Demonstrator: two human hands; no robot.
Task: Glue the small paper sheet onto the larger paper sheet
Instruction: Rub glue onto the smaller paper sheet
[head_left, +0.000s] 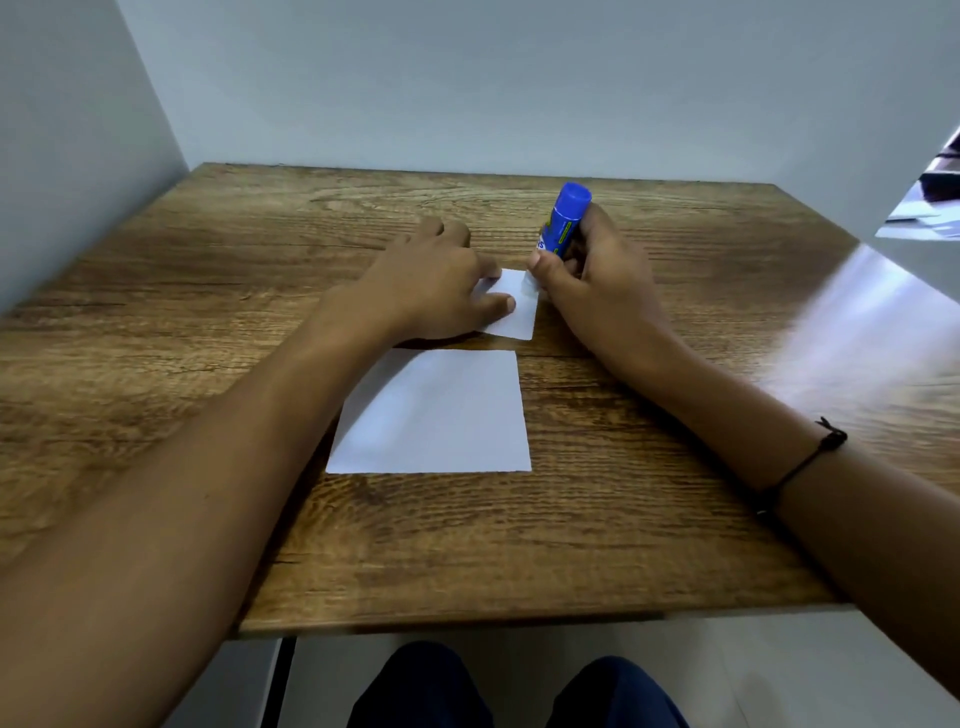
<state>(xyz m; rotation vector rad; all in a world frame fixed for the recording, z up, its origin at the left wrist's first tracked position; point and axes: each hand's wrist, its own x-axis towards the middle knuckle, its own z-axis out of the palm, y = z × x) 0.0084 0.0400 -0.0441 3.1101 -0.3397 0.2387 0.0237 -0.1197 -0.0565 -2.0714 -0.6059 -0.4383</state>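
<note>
The step in hand appears to be glue application to the small white rectangular paper sheet. That sheet lies flat on the brown wood-grain tabletop, near its middle and toward the far edge. The left hand rests on the sheet's left part, fingers spread and pressing down, thumb tip on the paper; it pins the sheet and grips nothing. The right hand is closed around the blue cylindrical glue stick, which is tilted with its blue end pointing up and away and its lower end directed at the sheet's far right corner.

The larger white square paper sheet lies flat nearer the person, close to the small sheet but apart from it, a strip of bare tabletop between them. Nothing lies on it, so the joining step is judged not yet done.

The next move, as a judgement, calls for these actions:
- Coat the pinned sheet evenly while the left hand keeps it from sliding.
- Turn the small sheet glue-side down.
- Set it on the larger sheet and press it flat.

Limits of view: the working end of the glue stick is hidden behind the right thumb, so contact with the paper cannot be confirmed. No glue film can be made out on the paper. The left hand covers the small sheet's left edge. No cap is visible on the tabletop.
</note>
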